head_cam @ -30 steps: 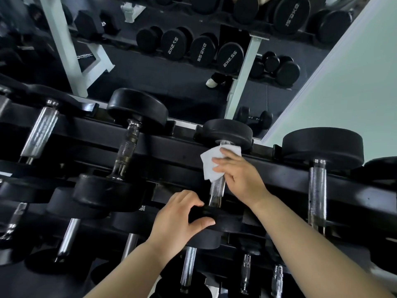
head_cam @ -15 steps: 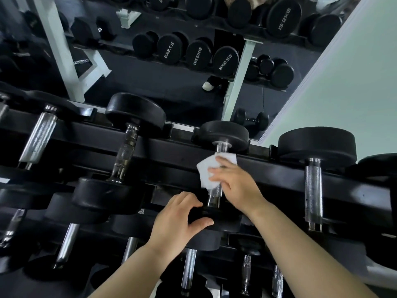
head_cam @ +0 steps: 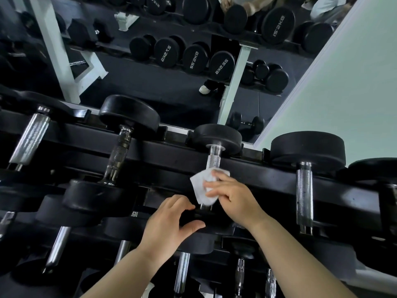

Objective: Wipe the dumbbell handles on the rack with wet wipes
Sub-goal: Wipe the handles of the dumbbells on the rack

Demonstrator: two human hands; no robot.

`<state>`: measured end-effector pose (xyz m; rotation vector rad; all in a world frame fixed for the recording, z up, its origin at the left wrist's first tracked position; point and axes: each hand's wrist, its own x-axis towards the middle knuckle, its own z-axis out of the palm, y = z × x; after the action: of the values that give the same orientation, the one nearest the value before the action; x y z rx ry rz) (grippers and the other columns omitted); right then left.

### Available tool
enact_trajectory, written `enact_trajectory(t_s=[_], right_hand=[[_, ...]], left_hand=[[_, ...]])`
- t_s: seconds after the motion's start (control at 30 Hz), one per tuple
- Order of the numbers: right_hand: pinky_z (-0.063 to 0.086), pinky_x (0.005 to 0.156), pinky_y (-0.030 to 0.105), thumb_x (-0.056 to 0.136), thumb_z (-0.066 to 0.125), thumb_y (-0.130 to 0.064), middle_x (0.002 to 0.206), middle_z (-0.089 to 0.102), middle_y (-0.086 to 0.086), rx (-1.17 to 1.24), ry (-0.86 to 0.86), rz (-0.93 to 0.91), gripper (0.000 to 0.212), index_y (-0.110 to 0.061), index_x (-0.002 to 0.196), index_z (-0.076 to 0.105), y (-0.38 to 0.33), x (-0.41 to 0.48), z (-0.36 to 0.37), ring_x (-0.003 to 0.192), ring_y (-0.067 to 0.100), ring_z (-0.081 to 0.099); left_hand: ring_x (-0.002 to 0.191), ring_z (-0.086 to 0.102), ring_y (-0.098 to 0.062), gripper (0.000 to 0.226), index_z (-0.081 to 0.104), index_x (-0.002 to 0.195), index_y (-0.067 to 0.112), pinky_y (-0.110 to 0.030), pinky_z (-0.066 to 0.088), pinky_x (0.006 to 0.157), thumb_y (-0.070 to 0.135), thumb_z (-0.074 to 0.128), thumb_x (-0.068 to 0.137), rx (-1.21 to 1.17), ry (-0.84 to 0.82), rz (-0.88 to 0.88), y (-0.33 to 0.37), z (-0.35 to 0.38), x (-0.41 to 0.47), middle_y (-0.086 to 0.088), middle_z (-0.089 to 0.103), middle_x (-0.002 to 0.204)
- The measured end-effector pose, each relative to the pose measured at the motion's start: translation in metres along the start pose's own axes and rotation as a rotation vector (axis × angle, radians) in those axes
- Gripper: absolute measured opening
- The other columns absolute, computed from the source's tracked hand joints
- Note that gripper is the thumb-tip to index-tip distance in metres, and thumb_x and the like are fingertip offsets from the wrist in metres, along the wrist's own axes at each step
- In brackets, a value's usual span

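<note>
White wipe [head_cam: 202,188] wraps knurled handle [head_cam: 213,161], R hand [head_cam: 234,198] gripping it. L hand [head_cam: 169,224], at 7 o'clock, clutches near head [head_cam: 217,222].

Reversed in the mirror [head_cam: 150,93], white weight marks read 12.5kg on the upper dumbbell head [head_cam: 278,26] and, below, 27.5kg on the left head [head_cam: 165,54], 22.5kg on the middle head [head_cam: 194,60] and 22.5kg on the right head [head_cam: 221,66], while the white sticker [head_cam: 134,214] on the rack [head_cam: 171,155] is too small to read.
</note>
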<state>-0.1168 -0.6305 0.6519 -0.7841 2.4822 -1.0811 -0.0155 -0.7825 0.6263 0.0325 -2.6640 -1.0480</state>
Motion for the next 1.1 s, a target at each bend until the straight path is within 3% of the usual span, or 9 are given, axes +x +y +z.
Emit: enact_trajectory(t_s=[0.07, 0.2, 0.33, 0.47, 0.57, 0.63, 0.73, 0.97, 1.1], right_hand=[[0.029, 0.089, -0.004, 0.081, 0.044, 0.018, 0.101, 0.065, -0.005, 0.264, 0.007, 0.179, 0.034, -0.001, 0.079, 0.073, -0.005, -0.008, -0.008, 0.111, -0.001, 0.048], [0.041, 0.087, 0.017, 0.086, 0.038, 0.014, 0.084, 0.062, -0.004, 0.819, 0.516, 0.499, 0.044, -0.019, 0.071, 0.063, 0.005, 0.002, -0.029, 0.092, 0.016, 0.056], [0.042, 0.085, 0.025, 0.091, 0.035, 0.008, 0.087, 0.060, -0.004, 0.974, 0.466, 0.519, 0.039, -0.021, 0.080, 0.059, 0.000, 0.020, -0.015, 0.088, 0.014, 0.055], [0.043, 0.098, 0.033, 0.091, 0.040, 0.001, 0.109, 0.065, 0.005, 0.722, 0.228, 0.534, 0.031, -0.013, 0.108, 0.061, 0.005, -0.002, 0.013, 0.102, 0.019, 0.059], [0.050, 0.078, 0.025, 0.090, 0.041, 0.003, 0.089, 0.069, -0.001, 0.690, 0.133, 0.522, 0.032, -0.017, 0.095, 0.065, 0.005, -0.014, 0.006, 0.079, 0.008, 0.065], [0.050, 0.071, 0.021, 0.090, 0.042, 0.003, 0.083, 0.066, -0.002, 0.705, 0.151, 0.511, 0.029, -0.014, 0.097, 0.063, 0.000, -0.004, -0.001, 0.071, 0.005, 0.063], [0.047, 0.087, 0.030, 0.091, 0.046, -0.004, 0.092, 0.063, -0.003, 0.799, 0.245, 0.490, 0.022, -0.014, 0.108, 0.057, -0.003, 0.018, -0.003, 0.089, 0.014, 0.060], [0.043, 0.055, 0.011, 0.087, 0.046, 0.003, 0.072, 0.061, -0.004, 0.502, 0.144, 0.514, 0.023, -0.014, 0.087, 0.061, -0.001, -0.002, -0.003, 0.065, 0.010, 0.056], [0.035, 0.068, 0.000, 0.093, 0.041, -0.004, 0.092, 0.055, -0.010, 0.317, 0.427, 0.369, 0.028, -0.008, 0.116, 0.057, -0.014, 0.013, -0.012, 0.089, 0.006, 0.046]], left_hand=[[0.094, 0.046, 0.001, 0.034, 0.043, 0.088, 0.033, 0.001, 0.031, 0.056, 0.060, 0.046, 0.068, -0.003, 0.006, -0.002, 0.000, 0.000, 0.000, 0.014, 0.044, 0.108], [0.097, 0.046, 0.001, 0.032, 0.044, 0.089, 0.034, 0.002, 0.028, 0.052, 0.059, 0.046, 0.069, 0.005, 0.007, 0.002, 0.002, -0.002, 0.000, 0.026, 0.053, 0.088], [0.096, 0.045, 0.002, 0.033, 0.045, 0.089, 0.034, 0.001, 0.029, 0.054, 0.059, 0.047, 0.069, 0.017, 0.011, 0.005, 0.001, -0.002, 0.000, 0.023, 0.053, 0.092], [0.095, 0.041, 0.009, 0.038, 0.044, 0.092, 0.035, -0.004, 0.033, 0.062, 0.062, 0.046, 0.066, -0.050, -0.014, -0.048, 0.001, -0.001, -0.001, 0.034, 0.050, 0.083], [0.095, 0.042, 0.009, 0.035, 0.044, 0.090, 0.035, -0.002, 0.032, 0.062, 0.061, 0.047, 0.066, -0.020, -0.006, -0.023, 0.001, -0.001, -0.001, 0.030, 0.047, 0.100], [0.095, 0.045, 0.003, 0.034, 0.044, 0.089, 0.034, -0.001, 0.032, 0.063, 0.059, 0.047, 0.067, 0.000, -0.001, -0.008, 0.002, -0.002, 0.000, 0.020, 0.045, 0.106], [0.096, 0.045, 0.001, 0.034, 0.044, 0.089, 0.033, -0.002, 0.033, 0.062, 0.060, 0.047, 0.068, -0.013, -0.011, -0.018, 0.003, -0.001, 0.000, 0.016, 0.044, 0.109], [0.094, 0.045, 0.002, 0.039, 0.044, 0.087, 0.034, -0.001, 0.027, 0.054, 0.067, 0.043, 0.068, -0.007, -0.023, -0.022, 0.002, -0.002, 0.000, 0.017, 0.044, 0.108], [0.092, 0.046, 0.002, 0.033, 0.044, 0.087, 0.033, 0.001, 0.021, 0.050, 0.060, 0.046, 0.068, 0.018, -0.015, -0.018, 0.002, -0.002, 0.001, 0.015, 0.044, 0.107]])
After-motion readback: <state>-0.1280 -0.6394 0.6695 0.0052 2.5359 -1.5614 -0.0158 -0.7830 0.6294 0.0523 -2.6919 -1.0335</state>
